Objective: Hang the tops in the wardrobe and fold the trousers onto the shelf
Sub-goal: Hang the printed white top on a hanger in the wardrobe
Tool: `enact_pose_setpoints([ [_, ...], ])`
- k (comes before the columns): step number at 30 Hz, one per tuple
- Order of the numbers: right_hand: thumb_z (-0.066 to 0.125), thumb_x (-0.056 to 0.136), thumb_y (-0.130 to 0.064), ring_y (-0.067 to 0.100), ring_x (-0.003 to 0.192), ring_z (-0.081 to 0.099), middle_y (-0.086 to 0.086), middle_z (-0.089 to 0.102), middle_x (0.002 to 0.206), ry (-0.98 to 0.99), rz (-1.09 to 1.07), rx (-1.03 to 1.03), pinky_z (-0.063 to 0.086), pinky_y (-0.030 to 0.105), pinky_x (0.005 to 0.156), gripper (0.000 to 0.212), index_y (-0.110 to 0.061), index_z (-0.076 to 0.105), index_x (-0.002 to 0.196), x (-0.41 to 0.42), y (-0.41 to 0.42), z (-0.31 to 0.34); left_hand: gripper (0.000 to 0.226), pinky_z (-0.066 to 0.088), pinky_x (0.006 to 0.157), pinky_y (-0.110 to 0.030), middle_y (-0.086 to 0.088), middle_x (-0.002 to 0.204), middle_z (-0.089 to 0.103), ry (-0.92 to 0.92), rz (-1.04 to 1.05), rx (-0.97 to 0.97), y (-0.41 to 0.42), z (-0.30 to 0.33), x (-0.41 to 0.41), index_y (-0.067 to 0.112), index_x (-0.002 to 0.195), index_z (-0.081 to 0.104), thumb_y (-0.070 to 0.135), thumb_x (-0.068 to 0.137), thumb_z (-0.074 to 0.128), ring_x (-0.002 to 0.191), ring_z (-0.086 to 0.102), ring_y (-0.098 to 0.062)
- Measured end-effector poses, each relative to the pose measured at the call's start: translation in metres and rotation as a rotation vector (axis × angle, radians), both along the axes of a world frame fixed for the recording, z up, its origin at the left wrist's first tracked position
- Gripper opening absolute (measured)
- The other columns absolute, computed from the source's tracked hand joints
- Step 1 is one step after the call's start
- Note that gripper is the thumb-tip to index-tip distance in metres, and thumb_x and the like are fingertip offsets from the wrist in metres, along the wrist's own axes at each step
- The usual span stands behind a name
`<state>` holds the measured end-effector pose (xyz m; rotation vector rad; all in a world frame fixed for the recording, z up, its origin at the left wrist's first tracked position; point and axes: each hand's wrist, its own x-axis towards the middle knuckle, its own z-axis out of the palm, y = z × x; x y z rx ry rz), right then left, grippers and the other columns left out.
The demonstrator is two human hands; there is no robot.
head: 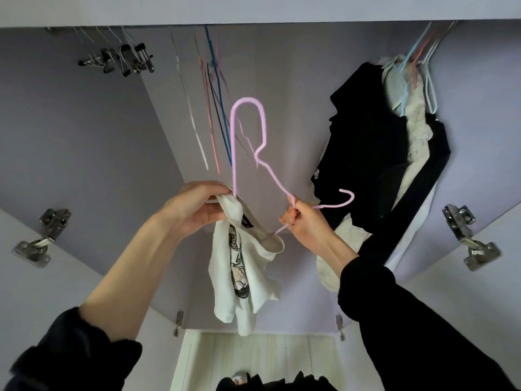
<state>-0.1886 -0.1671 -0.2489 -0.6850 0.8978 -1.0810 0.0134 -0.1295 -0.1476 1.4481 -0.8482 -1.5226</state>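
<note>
A white top (242, 275) with a printed cartoon figure hangs crumpled at frame centre, its collar partly threaded on a pink hanger (248, 131) tilted above it.

Dark and pale tops (375, 153) hang at upper right.

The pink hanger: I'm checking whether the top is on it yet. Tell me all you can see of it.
The thin pink wire-like hanger is held up before the open wardrobe, hook uppermost. The left hand grips one end with the white printed top's collar; the right hand pinches the other arm. The top hangs bunched, partly threaded.
</note>
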Motion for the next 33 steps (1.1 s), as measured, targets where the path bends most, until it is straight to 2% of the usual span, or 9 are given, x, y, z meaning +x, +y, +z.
enact_pose_setpoints([
  [4,0.050,0.097,-0.025,0.006,0.046,0.040,-0.009,0.041,0.043,0.466,0.043,-0.100,0.037,0.029,0.084,0.050,-0.019,0.045,0.048,-0.011,0.008,-0.020,0.017,0.057,0.056,-0.024,-0.006,0.069,0.068,0.025,0.041,-0.034,-0.003,0.014,0.011,0.002,0.079,0.065,-0.003,0.087,0.051,0.061,0.068,-0.015],
  [7,0.051,0.097,-0.024,0.003,0.042,0.038,-0.008,0.039,0.042,0.672,0.025,-0.196,0.036,0.019,0.069,0.055,-0.016,0.040,0.044,-0.018,0.006,-0.018,0.015,0.056,0.053,-0.024,-0.005,0.068,0.069,-0.073,0.108,-0.058,-0.006,0.017,0.024,0.004,0.080,0.065,-0.006,0.084,0.053,0.060,0.069,-0.015],
  [9,0.051,0.096,-0.020,0.006,0.039,0.033,-0.006,0.035,0.041,0.761,0.016,-0.266,0.032,0.020,0.056,0.055,-0.015,0.036,0.043,-0.022,-0.001,-0.009,0.015,0.058,0.055,-0.026,-0.007,0.070,0.070,-0.153,0.170,-0.038,-0.005,0.008,0.034,0.003,0.086,0.064,-0.005,0.087,0.052,0.063,0.069,-0.017],
  [12,0.052,0.094,-0.022,0.008,0.038,0.029,-0.007,0.033,0.038,0.912,0.062,-0.323,0.028,0.023,0.049,0.056,-0.016,0.038,0.041,-0.030,-0.011,0.002,0.018,0.058,0.055,-0.025,-0.016,0.087,0.068,-0.270,0.157,0.034,-0.004,-0.007,0.053,-0.004,0.100,0.063,-0.007,0.089,0.049,0.069,0.070,-0.022],
  [17,0.053,0.091,-0.029,0.012,0.039,0.033,-0.007,0.034,0.035,1.152,0.115,-0.288,0.030,0.025,0.055,0.050,-0.017,0.039,0.043,-0.035,-0.021,0.006,0.019,0.053,0.044,-0.020,-0.009,0.054,0.066,-0.549,0.146,0.071,-0.003,-0.019,0.061,-0.001,0.077,0.066,-0.011,0.084,0.050,0.045,0.064,-0.016],
  [23,0.051,0.089,-0.024,0.016,0.045,0.037,-0.005,0.039,0.040,1.315,0.163,-0.283,0.029,0.025,0.052,0.048,-0.015,0.038,0.044,-0.035,-0.024,0.024,0.022,0.053,0.047,-0.019,-0.012,0.067,0.060,-0.705,0.129,-0.007,-0.005,-0.025,0.062,0.003,0.073,0.067,-0.012,0.079,0.053,0.052,0.059,-0.021],
  [26,0.049,0.089,-0.022,0.016,0.047,0.036,0.000,0.038,0.050,1.391,0.189,-0.264,0.028,0.025,0.050,0.044,-0.016,0.036,0.048,-0.031,-0.021,0.031,0.017,0.058,0.055,-0.026,-0.011,0.062,0.064,-0.823,0.131,-0.028,-0.008,-0.028,0.063,0.004,0.071,0.066,-0.008,0.079,0.057,0.049,0.063,-0.016],
  [30,0.043,0.093,-0.029,0.024,0.072,0.047,0.003,0.046,0.070,1.653,0.278,-0.268,0.037,0.025,0.064,0.036,-0.016,0.042,0.059,-0.022,-0.013,0.027,0.012,0.057,0.072,-0.029,-0.007,0.059,0.068,-0.989,0.089,-0.055,-0.010,-0.022,0.054,0.005,0.068,0.067,0.001,0.078,0.060,0.064,0.069,-0.019],
  [33,0.043,0.094,-0.032,0.026,0.073,0.048,0.004,0.046,0.067,1.660,0.289,-0.282,0.036,0.026,0.060,0.038,-0.016,0.041,0.059,-0.015,-0.013,0.033,0.016,0.055,0.082,-0.036,-0.003,0.060,0.069,-1.081,0.026,-0.057,-0.009,-0.020,0.048,0.015,0.061,0.062,0.005,0.074,0.060,0.079,0.068,-0.025],
])
